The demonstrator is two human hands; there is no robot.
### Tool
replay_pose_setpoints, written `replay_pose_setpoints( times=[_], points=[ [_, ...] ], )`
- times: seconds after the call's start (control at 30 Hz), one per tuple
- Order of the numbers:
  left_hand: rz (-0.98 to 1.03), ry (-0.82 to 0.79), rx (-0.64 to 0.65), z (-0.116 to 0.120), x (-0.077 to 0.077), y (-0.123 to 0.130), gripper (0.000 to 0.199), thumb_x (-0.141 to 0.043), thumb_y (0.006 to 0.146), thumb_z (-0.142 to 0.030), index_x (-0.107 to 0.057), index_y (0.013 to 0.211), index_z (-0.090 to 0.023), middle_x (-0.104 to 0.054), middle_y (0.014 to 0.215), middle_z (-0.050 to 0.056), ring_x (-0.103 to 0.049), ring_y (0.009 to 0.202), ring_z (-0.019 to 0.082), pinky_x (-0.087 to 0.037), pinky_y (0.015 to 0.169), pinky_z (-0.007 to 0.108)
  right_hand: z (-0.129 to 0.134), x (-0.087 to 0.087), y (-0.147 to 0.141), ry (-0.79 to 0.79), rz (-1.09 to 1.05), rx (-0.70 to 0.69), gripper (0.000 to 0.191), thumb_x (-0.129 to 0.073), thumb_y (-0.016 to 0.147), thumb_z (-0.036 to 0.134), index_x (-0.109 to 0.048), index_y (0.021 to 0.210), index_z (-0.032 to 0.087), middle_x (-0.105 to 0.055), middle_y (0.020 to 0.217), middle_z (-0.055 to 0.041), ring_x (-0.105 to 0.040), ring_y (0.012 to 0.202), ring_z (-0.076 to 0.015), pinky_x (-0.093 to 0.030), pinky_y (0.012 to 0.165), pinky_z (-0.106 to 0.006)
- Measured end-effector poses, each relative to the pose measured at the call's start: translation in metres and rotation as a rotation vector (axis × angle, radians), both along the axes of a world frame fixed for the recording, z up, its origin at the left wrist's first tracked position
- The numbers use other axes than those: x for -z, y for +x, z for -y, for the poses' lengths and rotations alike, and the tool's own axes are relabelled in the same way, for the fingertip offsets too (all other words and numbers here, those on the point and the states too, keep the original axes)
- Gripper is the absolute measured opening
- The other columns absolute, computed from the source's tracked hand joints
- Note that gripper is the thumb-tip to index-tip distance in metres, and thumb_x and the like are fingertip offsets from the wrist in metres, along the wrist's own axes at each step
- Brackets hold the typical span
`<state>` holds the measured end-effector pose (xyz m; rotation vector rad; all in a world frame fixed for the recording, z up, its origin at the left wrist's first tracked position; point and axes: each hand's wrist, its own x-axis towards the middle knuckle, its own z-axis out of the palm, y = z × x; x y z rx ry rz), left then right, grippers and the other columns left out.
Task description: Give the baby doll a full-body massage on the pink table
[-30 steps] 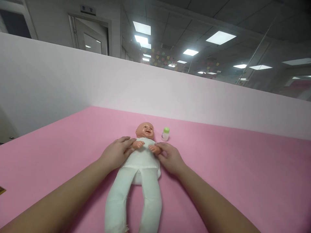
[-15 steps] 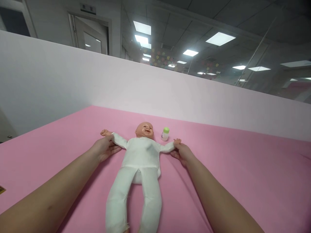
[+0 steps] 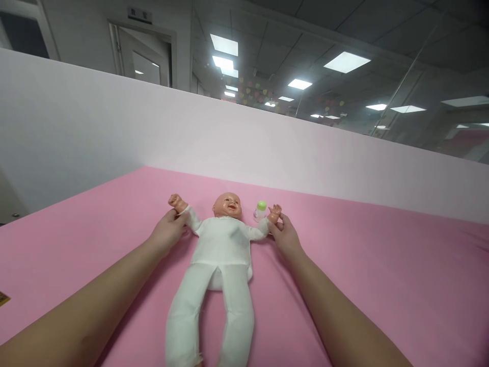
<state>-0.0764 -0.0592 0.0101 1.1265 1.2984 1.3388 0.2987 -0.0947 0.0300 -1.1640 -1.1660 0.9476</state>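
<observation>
A pink surface (image 3: 382,265) held a white-clothed doll (image 3: 223,247), face up with arms spread, as the left hand (image 3: 168,232) and right hand (image 3: 287,238) each gripped one of its arms near the wrist. A small green-capped bottle (image 3: 260,211) stood beside its head; an inward sweep by the right hand could have toppled it, a hard tug strained the doll's shoulders.
</observation>
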Motion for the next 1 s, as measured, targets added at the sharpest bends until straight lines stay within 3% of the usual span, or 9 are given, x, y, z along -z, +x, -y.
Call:
replay_pose_setpoints(
  times=[0.07, 0.17, 0.27, 0.33, 0.43, 0.63, 0.8, 0.9, 1.0],
  points=[
    [-0.194, 0.132, 0.02, 0.008, -0.006, 0.006, 0.046, -0.072, 0.092, -0.047, -0.064, 0.127, -0.018, -0.07, 0.129, 0.017, -0.069, 0.117, 0.033, -0.056, 0.095, 0.041, 0.013, -0.01, -0.014, 0.119, 0.123, -0.054, 0.068, -0.08, 0.088, 0.033, -0.054, 0.15, 0.027, -0.074, 0.13, -0.0095, -0.072, 0.115, -0.0287, -0.062, 0.099, -0.046],
    [-0.485, 0.323, 0.078, 0.024, -0.018, 0.017, 0.044, -0.076, 0.088, -0.041, -0.071, 0.129, -0.027, -0.071, 0.133, 0.01, -0.065, 0.124, 0.034, -0.05, 0.104, 0.041, 0.033, -0.02, -0.031, 0.299, 0.397, -0.171, 0.046, -0.071, 0.094, 0.029, -0.067, 0.14, 0.033, -0.07, 0.139, -0.0045, -0.067, 0.123, -0.028, -0.057, 0.107, -0.046],
    [-0.731, 0.401, 0.206, 0.036, -0.026, 0.026, 0.041, -0.072, 0.089, -0.042, -0.075, 0.128, -0.031, -0.07, 0.137, 0.009, -0.059, 0.132, 0.038, -0.043, 0.115, 0.047, 0.043, -0.02, -0.04, 0.38, 0.682, -0.275, 0.04, -0.068, 0.095, 0.024, -0.073, 0.133, 0.037, -0.074, 0.13, -0.0018, -0.067, 0.121, -0.0278, -0.054, 0.11, -0.048],
    [-0.894, 0.409, 0.259, 0.039, -0.025, 0.029, 0.047, -0.066, 0.093, -0.042, -0.071, 0.138, -0.033, -0.063, 0.149, 0.007, -0.05, 0.142, 0.038, -0.035, 0.121, 0.05, 0.044, -0.016, -0.042, 0.414, 0.821, -0.312, 0.042, -0.071, 0.094, 0.022, -0.074, 0.133, 0.037, -0.074, 0.131, -0.0026, -0.065, 0.125, -0.0288, -0.051, 0.113, -0.05],
    [-1.077, 0.434, 0.287, 0.038, -0.018, 0.029, 0.052, -0.057, 0.098, -0.042, -0.063, 0.149, -0.035, -0.052, 0.161, 0.005, -0.042, 0.149, 0.039, -0.031, 0.122, 0.055, 0.043, -0.012, -0.042, 0.433, 0.917, -0.344, 0.043, -0.07, 0.096, 0.021, -0.073, 0.136, 0.038, -0.069, 0.14, -0.0026, -0.06, 0.133, -0.0288, -0.047, 0.117, -0.05],
    [-1.268, 0.548, 0.309, 0.036, -0.014, 0.035, 0.049, -0.052, 0.1, -0.033, -0.066, 0.147, -0.032, -0.055, 0.157, 0.011, -0.038, 0.15, 0.045, -0.029, 0.121, 0.058, 0.046, -0.019, -0.047, 0.483, 0.99, -0.413, 0.043, -0.067, 0.098, 0.016, -0.074, 0.131, 0.042, -0.071, 0.134, -0.0011, -0.061, 0.127, -0.0258, -0.049, 0.112, -0.045],
    [-1.208, 0.558, 0.282, 0.04, -0.013, 0.04, 0.048, -0.053, 0.099, -0.03, -0.067, 0.145, -0.029, -0.055, 0.157, 0.012, -0.042, 0.148, 0.044, -0.031, 0.12, 0.059, 0.047, -0.019, -0.053, 0.514, 1.019, -0.415, 0.046, -0.068, 0.096, 0.015, -0.072, 0.135, 0.039, -0.071, 0.135, -0.0022, -0.06, 0.129, -0.0267, -0.044, 0.117, -0.049],
    [-0.999, 0.512, 0.258, 0.043, -0.015, 0.032, 0.045, -0.06, 0.098, -0.038, -0.069, 0.141, -0.031, -0.059, 0.154, 0.011, -0.051, 0.142, 0.04, -0.034, 0.119, 0.055, 0.051, -0.019, -0.059, 0.467, 0.964, -0.361, 0.045, -0.069, 0.094, 0.018, -0.071, 0.136, 0.033, -0.071, 0.137, -0.0048, -0.061, 0.13, -0.0293, -0.044, 0.117, -0.052],
    [-0.663, 0.361, 0.24, 0.041, -0.018, 0.02, 0.041, -0.069, 0.092, -0.045, -0.073, 0.131, -0.032, -0.071, 0.135, 0.01, -0.063, 0.126, 0.038, -0.048, 0.107, 0.048, 0.052, -0.019, -0.059, 0.337, 0.733, -0.313, 0.042, -0.067, 0.096, 0.023, -0.071, 0.136, 0.034, -0.073, 0.134, -0.0038, -0.066, 0.123, -0.0287, -0.052, 0.11, -0.049]
  ],
)
